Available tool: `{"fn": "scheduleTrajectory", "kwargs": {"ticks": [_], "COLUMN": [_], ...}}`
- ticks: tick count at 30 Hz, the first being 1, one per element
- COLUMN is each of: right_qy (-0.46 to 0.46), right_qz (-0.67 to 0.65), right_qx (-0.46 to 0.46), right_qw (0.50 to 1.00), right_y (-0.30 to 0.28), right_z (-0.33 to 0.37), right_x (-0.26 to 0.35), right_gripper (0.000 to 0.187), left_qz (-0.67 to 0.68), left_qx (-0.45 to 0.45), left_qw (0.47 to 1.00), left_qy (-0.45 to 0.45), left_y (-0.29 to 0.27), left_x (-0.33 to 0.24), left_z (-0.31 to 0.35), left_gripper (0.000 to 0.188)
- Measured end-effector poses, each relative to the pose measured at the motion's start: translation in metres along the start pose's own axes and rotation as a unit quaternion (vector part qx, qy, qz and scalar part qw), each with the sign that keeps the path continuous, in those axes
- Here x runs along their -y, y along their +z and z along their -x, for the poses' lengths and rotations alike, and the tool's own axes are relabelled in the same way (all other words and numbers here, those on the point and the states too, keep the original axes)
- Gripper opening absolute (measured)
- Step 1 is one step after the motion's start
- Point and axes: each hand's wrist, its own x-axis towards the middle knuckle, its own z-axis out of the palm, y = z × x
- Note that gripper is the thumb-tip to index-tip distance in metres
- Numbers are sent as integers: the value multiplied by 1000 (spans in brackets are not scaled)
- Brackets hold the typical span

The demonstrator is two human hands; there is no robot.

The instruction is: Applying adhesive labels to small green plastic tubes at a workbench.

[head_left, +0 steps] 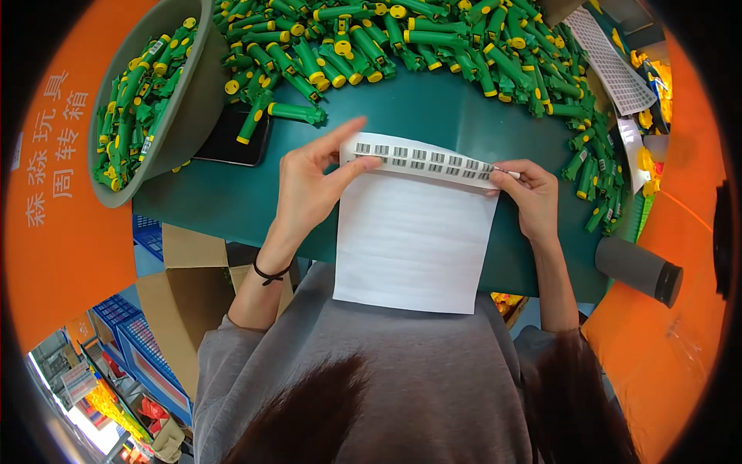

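Note:
A white sheet of barcode stickers hangs over the near edge of the green table, its lower end against my grey top. Its upper edge is folded or curled over toward me, so two rows of barcodes show above a plain white area. My left hand holds the upper left corner, thumb on the front, index finger stretched out past the edge; its other fingers are partly hidden. At the upper right corner, my right hand pinches the curled strip between thumb and fingers.
Many green toy tubes with yellow ends are heaped across the table's far side. A grey-green tub of them stands left, by a dark phone-like slab. A grey cylinder lies right. Below left is an open cardboard box.

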Motion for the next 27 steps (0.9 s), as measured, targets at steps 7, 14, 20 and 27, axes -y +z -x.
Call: {"fn": "scheduleTrajectory", "kwargs": {"ticks": [7, 14, 20, 27], "right_qy": [59, -242, -253, -167], "right_qz": [54, 657, 445, 338], "right_qx": [-50, -91, 88, 55], "right_qw": [996, 708, 854, 925], "right_y": [3, 25, 57, 56], "right_z": [-3, -9, -36, -51], "right_x": [10, 40, 6, -3], "right_gripper": [11, 24, 25, 32], "left_qz": [-118, -55, -120, -411], "left_qx": [61, 66, 134, 13], "left_qw": [991, 993, 978, 862], "left_qy": [5, -85, -103, 296], "left_y": [-3, 4, 12, 26], "left_x": [13, 20, 4, 19], "left_z": [-8, -15, -28, -26], "left_gripper": [25, 25, 22, 43]}}
